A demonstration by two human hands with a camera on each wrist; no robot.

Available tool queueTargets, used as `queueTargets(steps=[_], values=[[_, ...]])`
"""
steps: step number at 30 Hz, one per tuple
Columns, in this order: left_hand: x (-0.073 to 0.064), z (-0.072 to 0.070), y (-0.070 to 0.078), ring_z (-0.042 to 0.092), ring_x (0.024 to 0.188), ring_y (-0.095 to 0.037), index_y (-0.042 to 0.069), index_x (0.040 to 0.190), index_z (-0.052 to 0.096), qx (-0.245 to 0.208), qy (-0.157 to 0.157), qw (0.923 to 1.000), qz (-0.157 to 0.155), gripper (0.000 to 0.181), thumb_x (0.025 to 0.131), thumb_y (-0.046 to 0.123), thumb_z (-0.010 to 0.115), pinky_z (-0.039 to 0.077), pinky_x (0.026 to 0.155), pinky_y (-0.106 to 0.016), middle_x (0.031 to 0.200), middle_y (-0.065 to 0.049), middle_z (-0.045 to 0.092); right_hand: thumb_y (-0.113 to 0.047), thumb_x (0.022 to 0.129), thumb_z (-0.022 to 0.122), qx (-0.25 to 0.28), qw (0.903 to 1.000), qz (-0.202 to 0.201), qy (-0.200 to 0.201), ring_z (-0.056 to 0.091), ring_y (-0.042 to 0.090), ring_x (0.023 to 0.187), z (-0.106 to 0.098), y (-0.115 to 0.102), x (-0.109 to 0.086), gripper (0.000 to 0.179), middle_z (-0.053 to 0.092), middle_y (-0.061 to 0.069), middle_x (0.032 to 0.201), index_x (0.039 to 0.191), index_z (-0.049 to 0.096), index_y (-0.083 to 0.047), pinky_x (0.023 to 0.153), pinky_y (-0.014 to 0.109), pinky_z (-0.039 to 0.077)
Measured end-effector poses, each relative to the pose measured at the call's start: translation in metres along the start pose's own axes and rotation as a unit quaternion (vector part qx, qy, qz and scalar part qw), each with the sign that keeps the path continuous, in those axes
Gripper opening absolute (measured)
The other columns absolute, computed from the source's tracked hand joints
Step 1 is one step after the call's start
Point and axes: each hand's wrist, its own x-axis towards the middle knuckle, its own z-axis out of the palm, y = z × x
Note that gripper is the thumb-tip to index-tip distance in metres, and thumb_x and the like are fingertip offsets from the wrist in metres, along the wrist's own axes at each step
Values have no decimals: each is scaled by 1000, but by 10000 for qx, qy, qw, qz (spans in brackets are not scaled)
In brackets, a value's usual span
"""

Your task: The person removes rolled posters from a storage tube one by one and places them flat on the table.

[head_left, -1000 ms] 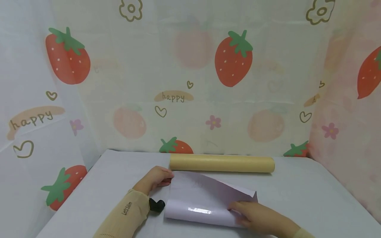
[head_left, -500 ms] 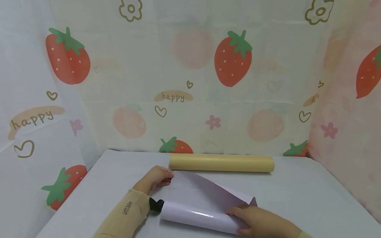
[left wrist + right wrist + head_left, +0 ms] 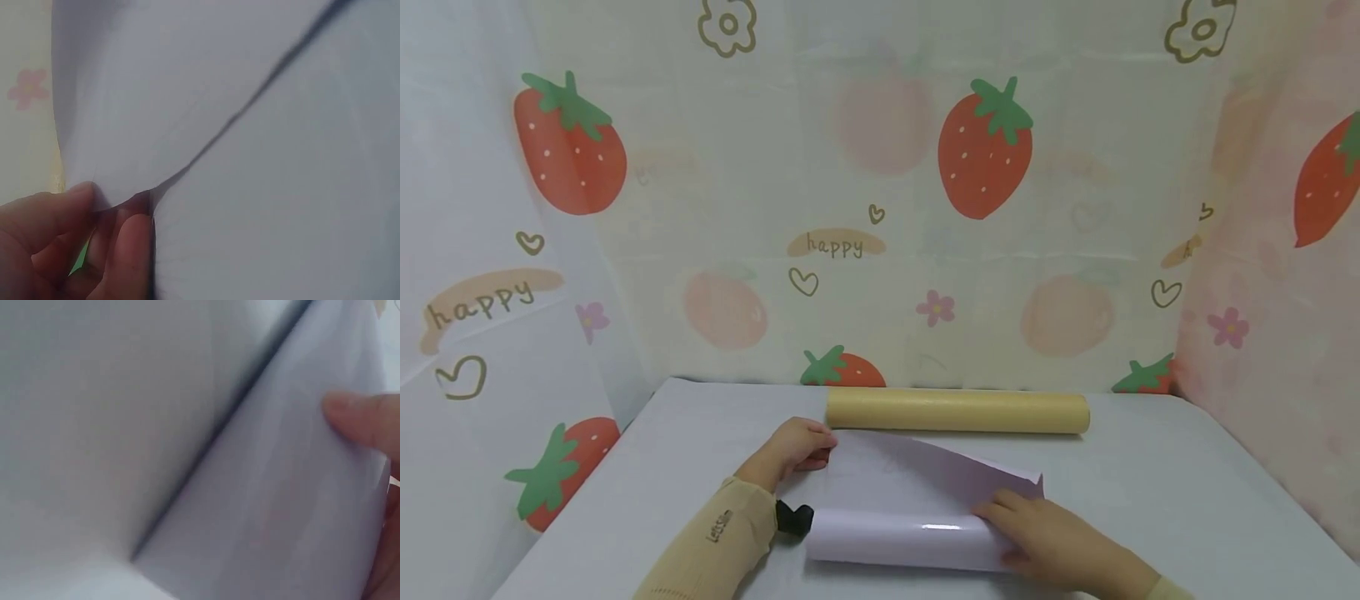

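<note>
A sheet of glossy lilac paper (image 3: 887, 471) lies on the table, its near part curled over into a roll (image 3: 880, 540). With thumb and fingers, my left hand (image 3: 797, 444) pinches the far left corner; the left wrist view shows the thumb on top of the paper (image 3: 156, 94) and fingers beneath. My right hand (image 3: 1048, 533) grips the right end of the curled part. In the right wrist view, the thumb (image 3: 359, 419) presses on the glossy surface, while the other fingers are mostly hidden behind the paper. The sheet's far right corner stands raised above that hand.
Behind the paper, a yellow-tan roll (image 3: 958, 412) lies along the back of the white-covered table (image 3: 1165, 475). A small black object (image 3: 794, 518) sits by the left wrist. Curtains printed with strawberries (image 3: 985, 154) enclose the back and sides.
The curled part slants down to the right half a second ago and is now level again. My right hand dips, then rises slightly with it. The left hand stays still.
</note>
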Motion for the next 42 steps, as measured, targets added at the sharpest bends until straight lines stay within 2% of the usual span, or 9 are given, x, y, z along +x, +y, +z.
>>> queueTargets(steps=[4, 9, 15, 20, 24, 28, 31, 35, 42], values=[[3, 2, -2, 56, 66, -13, 1, 88, 57, -47, 167, 9997, 178, 10, 82, 6, 64, 52, 59, -27, 78, -5, 57, -16, 61, 79, -439, 9988, 135, 173, 46, 6, 70, 1, 3, 1, 54, 47, -9, 91, 110, 58, -16, 62, 25, 44], [3, 5, -1, 54, 60, -13, 3, 83, 47, -45, 420, 9983, 414, 15, 82, -1, 62, 50, 52, -24, 76, -7, 53, -13, 60, 79, -532, 9982, 289, 45, 43, 6, 69, 3, 4, 0, 50, 44, -10, 86, 105, 58, -18, 62, 25, 43], [1, 6, 0, 53, 63, -14, 0, 88, 57, 0, 268, 9984, 488, 7, 82, -3, 58, 50, 55, -25, 79, -6, 51, -16, 66, 77, -316, 9975, 494, -391, 52, 9, 81, 3, 0, -5, 50, 53, -9, 92, 111, 55, -17, 71, 30, 47], [0, 6, 1, 55, 68, -14, -1, 96, 63, 104, 144, 9988, 447, 16, 81, -3, 60, 51, 62, -27, 84, -7, 53, -15, 72, 72, 59, 9943, 776, -725, 54, 6, 81, 3, -3, -8, 48, 55, -13, 94, 114, 50, -19, 74, 29, 47], [1, 5, 1, 55, 72, -14, -4, 97, 64, 176, 17, 9990, 411, 18, 80, -5, 61, 51, 67, -27, 90, -8, 55, -13, 72, 72, 206, 9934, 751, -847, 52, 4, 79, 3, -5, -9, 51, 51, -14, 95, 117, 49, -21, 72, 29, 48], [1, 5, 1, 55, 76, -14, -5, 99, 64, 220, -68, 9992, 338, 19, 80, -6, 60, 51, 70, -28, 94, -9, 55, -35, 79, 68, 372, 9897, 834, -1099, 53, 6, 88, 1, -8, -11, 46, 51, -14, 102, 119, 51, -21, 78, 32, 47], [0, 5, 2, 55, 75, -14, -5, 100, 64, 215, -85, 9994, 270, 20, 81, -6, 59, 51, 69, -27, 94, -9, 55, -50, 87, 53, 731, 9859, 851, -1245, 52, 7, 96, 0, -7, -13, 44, 53, -12, 107, 120, 53, -21, 83, 34, 46], [1, 4, 1, 55, 72, -13, -5, 101, 64, 133, -147, 9996, 209, 21, 82, -6, 58, 51, 67, -26, 91, -9, 55, -39, 96, 41, 1326, 9812, 709, -1211, 53, 4, 98, -3, -5, -13, 30, 57, -14, 107, 116, 57, -23, 83, 31, 46], [3, 4, -1, 56, 72, -13, -5, 104, 63, 2, -249, 9996, 123, 22, 83, -5, 58, 51, 69, -26, 91, -8, 54, -27, 93, 51, 2145, 9630, 833, -1403, 52, -3, 92, -10, -7, -16, 19, 56, -20, 102, 111, 58, -27, 81, 26, 46]])
